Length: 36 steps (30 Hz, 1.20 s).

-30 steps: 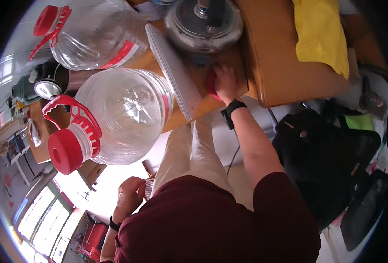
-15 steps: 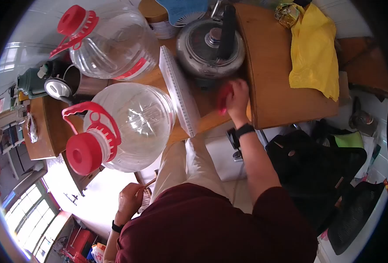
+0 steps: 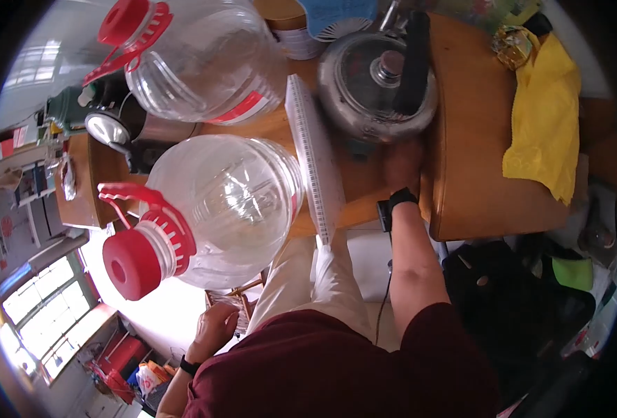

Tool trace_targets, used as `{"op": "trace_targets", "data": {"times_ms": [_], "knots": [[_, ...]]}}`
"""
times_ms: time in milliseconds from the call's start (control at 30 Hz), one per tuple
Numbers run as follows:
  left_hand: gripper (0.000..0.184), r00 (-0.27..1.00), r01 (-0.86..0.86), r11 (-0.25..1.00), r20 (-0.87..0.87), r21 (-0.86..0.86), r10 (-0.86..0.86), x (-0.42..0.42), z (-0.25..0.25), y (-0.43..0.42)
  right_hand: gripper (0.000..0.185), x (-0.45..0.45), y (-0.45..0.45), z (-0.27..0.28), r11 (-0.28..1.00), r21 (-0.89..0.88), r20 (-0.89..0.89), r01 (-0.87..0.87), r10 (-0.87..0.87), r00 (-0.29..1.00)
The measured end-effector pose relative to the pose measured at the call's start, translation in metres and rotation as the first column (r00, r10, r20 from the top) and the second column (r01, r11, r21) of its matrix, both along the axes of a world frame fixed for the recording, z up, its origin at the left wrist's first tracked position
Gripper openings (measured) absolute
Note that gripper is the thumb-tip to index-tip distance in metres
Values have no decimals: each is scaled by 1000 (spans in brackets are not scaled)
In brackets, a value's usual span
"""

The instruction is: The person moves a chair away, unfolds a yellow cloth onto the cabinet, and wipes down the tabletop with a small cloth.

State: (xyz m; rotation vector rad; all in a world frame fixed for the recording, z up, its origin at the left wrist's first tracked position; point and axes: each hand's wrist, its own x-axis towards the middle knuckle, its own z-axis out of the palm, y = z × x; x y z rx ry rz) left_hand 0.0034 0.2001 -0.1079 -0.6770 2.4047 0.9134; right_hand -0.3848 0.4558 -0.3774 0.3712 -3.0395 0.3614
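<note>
My right hand (image 3: 402, 166), smeared by motion and in shadow, is at the lower edge of a steel kettle (image 3: 347, 115) with a black handle. Its fingers are too blurred to show what they hold. The kettle stands on the wooden table; a small dark thing below it is hard to make out. Down at my left side, my left hand (image 3: 216, 329) hangs with its fingers curled and nothing visible in them, near a wooden chair (image 3: 242, 301). Left of my right hand, a white spiral-bound pad (image 3: 312, 157) stands on edge against a large clear bottle (image 3: 211, 209) with a red cap.
A second red-capped bottle (image 3: 204, 63) stands behind. Beside it are a lidded tub (image 3: 294, 31) and a blue fan (image 3: 336, 15). A yellow cloth (image 3: 545, 125) drapes over the raised wooden surface (image 3: 472, 139) at right. A black bag (image 3: 503, 299) sits below.
My right hand, which held something red in front of the kettle, has moved in against the kettle's lower edge; the red thing no longer shows. The whole view has shifted slightly.
</note>
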Motion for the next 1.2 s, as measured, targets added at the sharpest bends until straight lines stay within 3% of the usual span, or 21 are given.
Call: {"op": "trace_targets", "data": {"times_ms": [67,100,200,433,500,633,667,733,767,867,933,1000,1033,1100,1133,1200], "knots": [[9,999,13,1000,46,25,-14,-7,3,-1,37,1,10,2,986,-92,-40,-137,134,990],[10,1000,-5,1000,8,26,4,-12,5,0,38,6,4,41,952,-269,-22,-144,143,989],[10,999,14,1000,-52,-21,-15,-15,6,-4,39,54,15,53,984,-155,8,-88,90,996],[9,993,20,999,-114,-27,-23,-18,15,-2,38,140,36,68,965,-203,90,-164,185,979],[9,990,25,1000,-136,-9,-26,-19,19,2,29,144,43,80,944,-249,395,-218,304,867],[10,982,92,996,-167,23,-87,-28,25,9,21,137,40,144,887,-348,477,-304,446,757],[10,979,137,990,-153,14,-133,-30,26,10,33,138,34,169,883,-404,505,-238,432,747],[11,970,167,986,-183,16,-161,-32,26,11,46,130,8,229,929,-255,664,-269,370,650],[11,967,148,989,-210,-2,-145,-32,28,12,52,133,-4,240,944,-238,642,-230,330,692],[10,951,150,988,-271,-21,-150,-33,24,10,63,135,-34,250,967,-193,576,-167,249,779],[9,946,157,987,-281,-36,-161,-30,24,7,66,142,-46,237,957,-286,652,-41,226,724],[9,943,162,986,-290,-35,-165,-27,25,3,60,160,-50,193,808,-489,796,329,259,548],[9,943,168,985,-285,-38,-172,-24,24,0,60,171,-59,189,799,-497,788,340,252,562],[9,940,189,981,-283,-43,-194,-21,23,-4,49,187,-73,189,378,-570,819,730,179,546],[9,941,191,981,-279,-38,-194,-20,25,-6,49,189,-75,192,364,-573,816,734,172,552],[8,935,217,975,-278,-37,-219,-18,26,-12,39,193,-78,200,13,-391,872,920,325,366]]}}
